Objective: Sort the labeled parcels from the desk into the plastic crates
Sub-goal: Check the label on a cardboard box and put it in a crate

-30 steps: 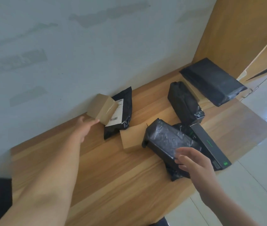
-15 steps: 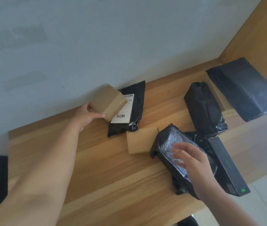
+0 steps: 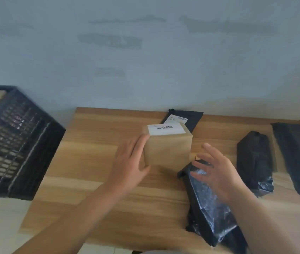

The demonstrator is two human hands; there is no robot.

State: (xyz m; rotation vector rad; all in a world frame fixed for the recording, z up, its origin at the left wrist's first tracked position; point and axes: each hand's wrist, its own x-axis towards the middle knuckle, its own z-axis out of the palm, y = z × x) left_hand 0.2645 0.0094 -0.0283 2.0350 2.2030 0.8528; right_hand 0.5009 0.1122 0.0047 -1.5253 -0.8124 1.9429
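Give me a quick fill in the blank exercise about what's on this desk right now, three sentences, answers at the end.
1. The left hand grips a brown cardboard box with a white ____ label on top.
2. The black plastic lattice crate stands to the ____ of the wooden desk.
3. The right hand hovers with fingers spread above a shiny ____ plastic mailer bag.

Missing words: barcode; left; black
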